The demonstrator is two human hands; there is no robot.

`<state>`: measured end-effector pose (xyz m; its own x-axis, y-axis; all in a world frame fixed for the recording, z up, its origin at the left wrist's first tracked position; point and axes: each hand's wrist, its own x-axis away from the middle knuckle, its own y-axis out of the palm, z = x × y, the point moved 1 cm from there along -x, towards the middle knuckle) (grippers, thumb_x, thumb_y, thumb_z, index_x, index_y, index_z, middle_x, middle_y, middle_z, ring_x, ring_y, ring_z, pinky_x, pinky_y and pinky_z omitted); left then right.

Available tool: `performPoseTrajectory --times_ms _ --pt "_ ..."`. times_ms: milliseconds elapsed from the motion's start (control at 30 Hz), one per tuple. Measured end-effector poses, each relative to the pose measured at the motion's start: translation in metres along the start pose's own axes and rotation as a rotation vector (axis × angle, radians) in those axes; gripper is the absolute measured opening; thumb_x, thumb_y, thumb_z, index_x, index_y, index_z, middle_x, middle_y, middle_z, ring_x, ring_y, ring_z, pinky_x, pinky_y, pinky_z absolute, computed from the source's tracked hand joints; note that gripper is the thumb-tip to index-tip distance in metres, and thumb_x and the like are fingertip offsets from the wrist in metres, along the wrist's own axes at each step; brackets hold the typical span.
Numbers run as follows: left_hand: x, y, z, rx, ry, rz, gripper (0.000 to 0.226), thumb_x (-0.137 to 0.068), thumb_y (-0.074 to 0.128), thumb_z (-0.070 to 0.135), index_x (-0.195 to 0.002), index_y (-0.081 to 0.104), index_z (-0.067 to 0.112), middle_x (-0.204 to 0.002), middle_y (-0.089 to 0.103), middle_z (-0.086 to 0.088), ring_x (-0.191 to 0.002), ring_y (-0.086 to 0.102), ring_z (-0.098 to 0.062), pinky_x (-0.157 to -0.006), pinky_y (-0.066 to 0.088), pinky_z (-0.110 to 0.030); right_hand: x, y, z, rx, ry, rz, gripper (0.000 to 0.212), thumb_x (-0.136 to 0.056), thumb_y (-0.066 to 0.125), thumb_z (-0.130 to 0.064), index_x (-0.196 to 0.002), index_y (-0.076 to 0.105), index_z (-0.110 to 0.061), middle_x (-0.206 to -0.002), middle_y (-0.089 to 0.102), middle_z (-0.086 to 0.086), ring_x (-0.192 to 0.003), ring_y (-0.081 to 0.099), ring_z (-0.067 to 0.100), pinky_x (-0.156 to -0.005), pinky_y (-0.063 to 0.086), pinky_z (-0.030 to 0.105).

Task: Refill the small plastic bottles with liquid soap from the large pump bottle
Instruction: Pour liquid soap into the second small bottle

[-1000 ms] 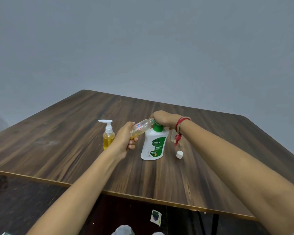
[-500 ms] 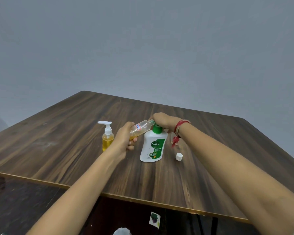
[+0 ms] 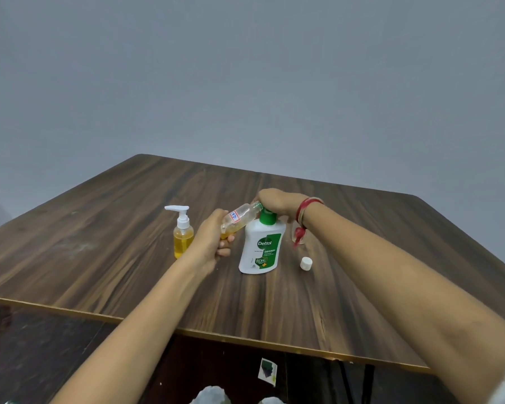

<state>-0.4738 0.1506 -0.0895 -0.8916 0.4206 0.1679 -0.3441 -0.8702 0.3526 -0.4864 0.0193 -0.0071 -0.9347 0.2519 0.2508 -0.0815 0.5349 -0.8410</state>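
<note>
A white Dettol pump bottle (image 3: 260, 249) with a green collar stands mid-table. My right hand (image 3: 276, 201) rests on top of its pump head, covering it. My left hand (image 3: 213, 237) grips a small clear plastic bottle (image 3: 241, 217) by its base, tilted with its open mouth at the pump's nozzle; a little yellow soap lies in its lower end. The small bottle's white cap (image 3: 305, 263) lies on the table to the right. Another small clear bottle (image 3: 299, 236) stands behind my right wrist, mostly hidden.
A small pump bottle (image 3: 182, 233) of yellow soap stands left of my left hand. The wooden table (image 3: 99, 249) has its near edge below my forearms. A dark floor with a scrap of paper (image 3: 267, 371) lies beneath.
Both hands and bottles hold nearly the same pose; the view has shifted slightly. The small bottle stays at the nozzle.
</note>
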Motion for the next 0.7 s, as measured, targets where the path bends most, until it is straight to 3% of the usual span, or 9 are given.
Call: performPoseTrajectory --times_ms 33,67,133,233,267,367,500,600,700 --pt "0.000 0.000 -0.001 0.006 -0.006 -0.012 0.024 -0.095 0.038 0.028 -0.079 0.050 0.013 -0.047 0.042 0.000 -0.032 0.025 -0.004 -0.031 0.018 -0.015 -0.002 0.000 0.003 -0.024 0.004 -0.011 0.028 -0.091 0.029 -0.002 -0.096 0.055 0.005 -0.092 0.051 0.030 -0.082 0.034 0.018 -0.072 0.043 0.029" --pt "0.000 0.001 -0.002 0.013 -0.008 -0.025 0.024 -0.095 0.038 0.027 -0.079 0.049 0.013 -0.047 0.042 0.001 -0.032 0.025 -0.004 -0.031 0.018 -0.015 -0.003 -0.002 0.005 -0.030 0.008 -0.010 0.037 -0.092 0.028 -0.005 -0.111 0.055 0.012 -0.110 0.052 0.038 -0.124 0.044 0.041 -0.083 0.046 0.035" --pt "0.000 0.004 -0.002 0.018 0.007 -0.021 0.024 -0.095 0.037 0.027 -0.078 0.048 0.013 -0.045 0.042 0.002 -0.031 0.024 -0.004 -0.031 0.017 -0.014 -0.004 -0.006 0.005 -0.035 0.016 -0.031 0.046 -0.091 0.029 -0.010 -0.128 0.047 0.011 -0.122 0.051 0.036 -0.089 0.053 0.038 -0.080 0.045 0.033" --pt "-0.001 0.003 -0.001 -0.008 0.035 0.026 0.023 -0.094 0.039 0.026 -0.078 0.049 0.014 -0.045 0.042 0.002 -0.032 0.025 -0.003 -0.032 0.018 -0.015 -0.002 -0.004 0.004 -0.010 0.027 -0.005 0.028 -0.093 0.028 -0.009 -0.085 0.052 0.003 -0.081 0.050 0.020 -0.067 0.041 0.020 -0.063 0.034 0.025" --pt "-0.001 0.003 -0.002 -0.014 0.032 0.025 0.023 -0.094 0.039 0.026 -0.077 0.049 0.014 -0.045 0.042 0.002 -0.032 0.025 -0.003 -0.032 0.018 -0.015 0.001 -0.003 0.004 -0.026 0.031 0.001 0.024 -0.094 0.027 -0.009 -0.079 0.045 -0.006 -0.083 0.051 0.020 -0.066 0.046 0.021 -0.062 0.038 0.025" --pt "0.001 0.005 -0.002 -0.012 0.036 -0.004 0.024 -0.094 0.038 0.027 -0.078 0.048 0.014 -0.045 0.043 0.002 -0.032 0.025 -0.004 -0.032 0.017 -0.015 0.005 -0.007 0.004 -0.058 0.003 -0.006 0.014 -0.094 0.027 -0.011 -0.091 0.041 -0.011 -0.119 0.055 0.032 -0.109 0.056 0.041 -0.094 0.045 0.041" --pt "0.001 0.006 0.001 -0.040 0.068 0.045 0.024 -0.095 0.037 0.025 -0.078 0.050 0.014 -0.049 0.041 0.000 -0.033 0.026 -0.004 -0.034 0.018 -0.015 -0.001 -0.002 0.005 -0.056 -0.001 0.019 0.022 -0.090 0.028 -0.008 -0.086 0.050 -0.008 -0.082 0.047 0.015 -0.066 0.041 0.020 -0.060 0.035 0.028" --pt "0.001 0.004 -0.001 -0.045 0.046 0.023 0.025 -0.095 0.037 0.027 -0.079 0.050 0.014 -0.047 0.043 0.001 -0.033 0.025 -0.004 -0.033 0.017 -0.015 -0.004 -0.003 0.008 -0.043 0.003 0.014 0.042 -0.092 0.028 -0.007 -0.124 0.051 0.009 -0.109 0.056 0.031 -0.090 0.056 0.035 -0.072 0.046 0.032" --pt "0.002 0.008 0.001 -0.019 0.051 0.024 0.025 -0.095 0.035 0.025 -0.078 0.049 0.013 -0.046 0.042 0.002 -0.032 0.025 -0.004 -0.032 0.016 -0.015 -0.001 -0.007 0.001 -0.064 -0.010 0.014 0.034 -0.091 0.029 -0.008 -0.110 0.054 0.007 -0.099 0.053 0.034 -0.090 0.052 0.038 -0.070 0.047 0.031"
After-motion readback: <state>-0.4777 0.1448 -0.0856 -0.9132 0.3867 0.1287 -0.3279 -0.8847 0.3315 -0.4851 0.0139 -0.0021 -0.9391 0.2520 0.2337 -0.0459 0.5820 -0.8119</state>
